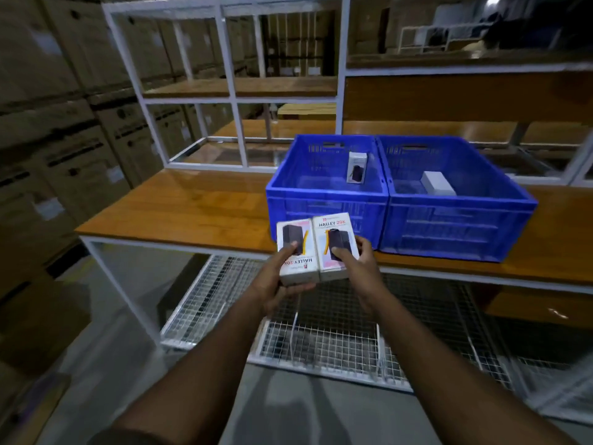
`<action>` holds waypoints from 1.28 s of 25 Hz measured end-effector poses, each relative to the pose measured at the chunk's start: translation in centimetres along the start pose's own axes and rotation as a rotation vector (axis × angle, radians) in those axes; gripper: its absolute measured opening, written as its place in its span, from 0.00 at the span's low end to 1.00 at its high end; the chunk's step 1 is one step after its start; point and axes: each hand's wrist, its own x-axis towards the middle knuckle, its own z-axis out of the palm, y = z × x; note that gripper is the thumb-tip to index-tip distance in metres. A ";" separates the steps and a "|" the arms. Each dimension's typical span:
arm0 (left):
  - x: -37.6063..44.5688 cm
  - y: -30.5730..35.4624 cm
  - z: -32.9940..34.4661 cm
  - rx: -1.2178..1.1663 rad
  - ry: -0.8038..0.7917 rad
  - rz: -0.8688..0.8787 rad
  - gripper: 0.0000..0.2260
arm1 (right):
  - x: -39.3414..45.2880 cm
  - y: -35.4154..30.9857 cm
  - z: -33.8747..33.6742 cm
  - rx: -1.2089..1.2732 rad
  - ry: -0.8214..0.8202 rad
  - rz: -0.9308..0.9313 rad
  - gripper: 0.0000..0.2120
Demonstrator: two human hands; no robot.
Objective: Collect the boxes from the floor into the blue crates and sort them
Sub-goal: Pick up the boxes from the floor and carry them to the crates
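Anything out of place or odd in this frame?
One small thing: the left-hand box is held upside down, its print inverted beside the right-hand box. A box stands upright in the left crate. No damage visible.

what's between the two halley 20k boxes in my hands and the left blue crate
Only the crate's own near wall. The left hand and right hand hold the two Halley 20K boxes just in front of the left blue crate, below its rim, so they must go up over it. Inside, one small box leans against the right wall.
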 end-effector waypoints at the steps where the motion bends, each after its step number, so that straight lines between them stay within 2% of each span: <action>1: 1.8 1.8 0.1 0.013 -0.021 0.023 0.21 | 1.5 -0.8 0.6 0.003 0.015 -0.013 0.20; 4: 6.5 6.5 0.9 0.059 -0.107 0.089 0.27 | 6.3 -3.4 1.9 0.009 0.051 -0.052 0.28; 7: 10.9 10.7 1.7 0.102 -0.110 0.128 0.20 | 10.6 -6.6 2.9 0.021 0.076 -0.112 0.38; 10: 15.4 14.0 2.5 0.206 -0.136 0.154 0.22 | 15.4 -8.4 3.1 0.005 0.093 -0.207 0.32; 13: 19.1 15.8 3.4 0.487 0.029 0.283 0.28 | 20.2 -8.3 2.7 -0.141 0.166 -0.253 0.29; 15: 22.0 16.6 3.9 0.766 0.189 0.392 0.30 | 23.3 -7.9 2.5 -0.454 0.211 -0.250 0.28; 16: 23.3 16.9 3.9 0.947 0.256 0.407 0.29 | 24.8 -7.5 2.4 -0.654 0.192 -0.222 0.29; 18: 25.6 17.2 3.9 1.359 0.333 0.329 0.28 | 27.5 -6.9 2.4 -0.969 0.064 -0.098 0.30; 21: 27.7 15.7 3.6 1.749 0.293 0.165 0.27 | 30.6 -6.3 2.9 -1.263 -0.152 0.053 0.28; 25: 29.0 14.4 3.8 1.872 0.295 0.069 0.28 | 32.6 -5.8 3.7 -1.430 -0.352 0.098 0.23; 28: 29.8 14.3 4.1 1.858 0.267 0.034 0.26 | 33.6 -4.8 4.1 -1.444 -0.463 0.117 0.28; 32: 30.5 14.0 3.5 1.776 0.233 0.078 0.22 | 34.0 -4.3 4.2 -1.466 -0.543 0.131 0.28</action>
